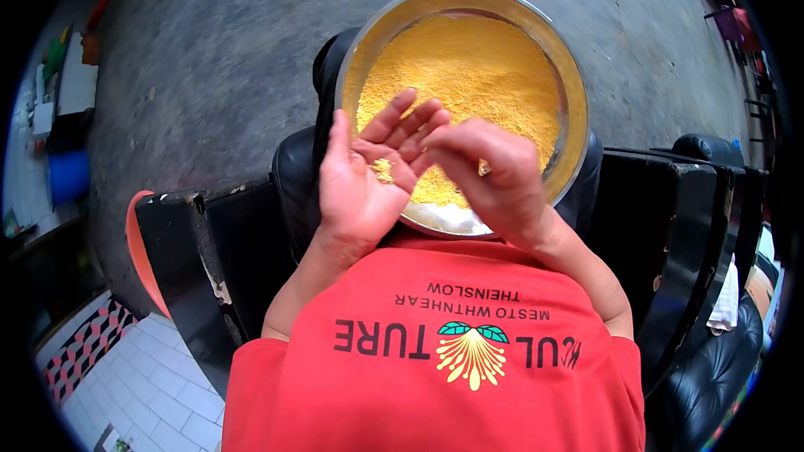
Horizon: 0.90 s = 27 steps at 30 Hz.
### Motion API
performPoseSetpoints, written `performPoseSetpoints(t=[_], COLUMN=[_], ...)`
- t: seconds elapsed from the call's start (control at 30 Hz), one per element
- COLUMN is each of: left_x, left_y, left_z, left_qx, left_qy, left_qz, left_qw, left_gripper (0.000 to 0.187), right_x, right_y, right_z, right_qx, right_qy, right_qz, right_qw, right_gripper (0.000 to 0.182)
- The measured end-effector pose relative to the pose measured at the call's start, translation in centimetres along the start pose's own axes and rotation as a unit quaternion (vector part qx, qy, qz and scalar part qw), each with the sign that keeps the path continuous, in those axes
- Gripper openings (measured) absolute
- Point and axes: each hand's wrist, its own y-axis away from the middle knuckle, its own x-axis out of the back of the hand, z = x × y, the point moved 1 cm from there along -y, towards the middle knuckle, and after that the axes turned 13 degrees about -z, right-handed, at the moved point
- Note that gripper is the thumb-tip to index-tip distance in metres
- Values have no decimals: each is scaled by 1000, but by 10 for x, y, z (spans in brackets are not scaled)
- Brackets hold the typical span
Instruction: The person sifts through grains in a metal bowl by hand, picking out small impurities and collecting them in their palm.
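Observation:
My left hand (356, 201) is palm up over the near left part of a wide metal basin. A small heap of yellow grains (383, 170) lies in its cupped palm, and its fingers are loosely spread. Close beside those fingertips is my right hand (501, 176), slightly blurred, thumb and fingers drawn together in a pinch. Whatever it pinches is too small or hidden to make out. Coarse yellow meal (477, 67) fills much of the metal basin (576, 109), which rests on my lap.
Black seats (645, 226) flank me on both sides, with worn edges. Grey concrete floor (218, 42) stretches ahead. An orange curved band (144, 243) is at the left seat, and a blue container (69, 177) stands farther left. A white cloth (724, 301) hangs at right.

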Motion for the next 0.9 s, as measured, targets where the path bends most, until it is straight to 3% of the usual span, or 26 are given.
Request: performPoseSetpoints(t=[0.03, 0.1, 0.2, 0.4, 0.5, 0.57, 0.7, 0.73, 0.83, 0.9], left_x=[-6, -10, 3, 1, -1, -1, 2, 3, 3, 2], left_y=[-1, -1, 3, 3, 7, 12, 18, 19, 16, 12], left_z=[-5, -7, 0, 8, 24, 39, 55, 54, 49, 46], left_qx=[1, 5, 2, -11, -48, -85, -126, -126, -120, -112], left_qy=[-44, -41, 24, 11, 3, -3, -59, -49, -25, -21], left_qz=[58, 71, 1, -14, -69, -90, -107, -94, -69, -66], left_qw=[997, 997, 1000, 1000, 996, 992, 984, 986, 990, 991], left_gripper=[70, 70, 69, 69, 69, 69, 60, 62, 67, 67], right_x=[-8, -13, -5, 0, 1, -9, -36, -38, -29, -3], right_y=[0, -1, -1, 14, 17, 14, 15, 13, 9, 7], right_z=[-2, -5, 5, 12, 14, 22, 16, 21, 40, 47], right_qx=[16, 25, 31, -110, -147, -148, -159, -119, -121, -148], right_qy=[24, 44, 36, -51, -45, -71, -141, -77, -73, 35], right_qz=[-26, -26, 39, 96, 67, -1, -205, -245, -77, 5], right_qw=[999, 998, 998, 988, 986, 986, 955, 959, 987, 988], right_gripper=[14, 15, 16, 10, 8, 7, 22, 38, 32, 33])
